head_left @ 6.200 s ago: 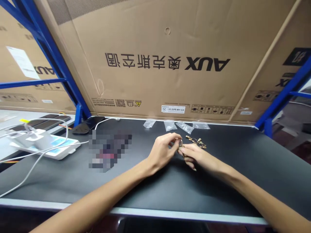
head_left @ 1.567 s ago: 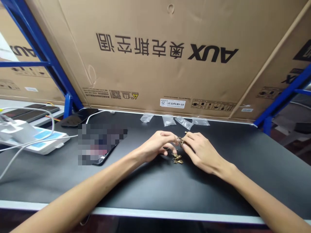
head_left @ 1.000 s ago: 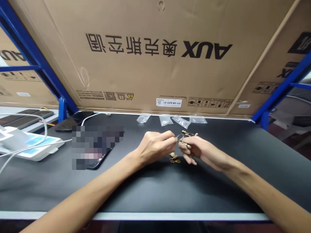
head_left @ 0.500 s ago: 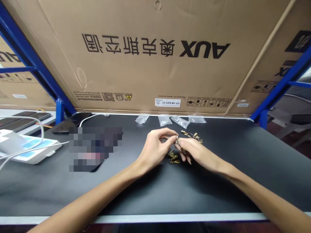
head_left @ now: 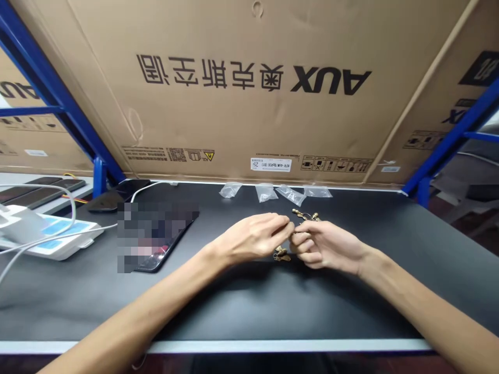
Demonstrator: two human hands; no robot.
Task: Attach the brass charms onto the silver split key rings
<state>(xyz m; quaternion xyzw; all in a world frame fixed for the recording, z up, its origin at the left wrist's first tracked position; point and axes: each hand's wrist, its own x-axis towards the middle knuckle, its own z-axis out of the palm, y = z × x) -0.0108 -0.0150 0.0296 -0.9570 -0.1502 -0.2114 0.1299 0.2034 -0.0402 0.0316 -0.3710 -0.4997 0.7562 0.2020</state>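
Note:
My left hand (head_left: 251,238) and my right hand (head_left: 325,246) meet above the black tabletop (head_left: 362,291), fingertips together. Both pinch something small, most likely the metal ring seen earlier, now nearly hidden by my fingers. Just below them lies a small pile of brass charms (head_left: 281,254). A string of brass beads and leaf charms (head_left: 304,214) sits just beyond my right fingers, and I cannot tell whether it links to what I hold.
Small clear plastic bags (head_left: 266,192) line the table's back edge against a large AUX cardboard box (head_left: 253,93). To the left are a pixelated patch (head_left: 156,236), a white charging pad (head_left: 66,234) with cables, and dark phones (head_left: 42,192).
My hands have drawn closer and turned, so the fingers now cover the ring that showed between them. The brass string sits slightly nearer my right fingers. The view has shifted slightly.

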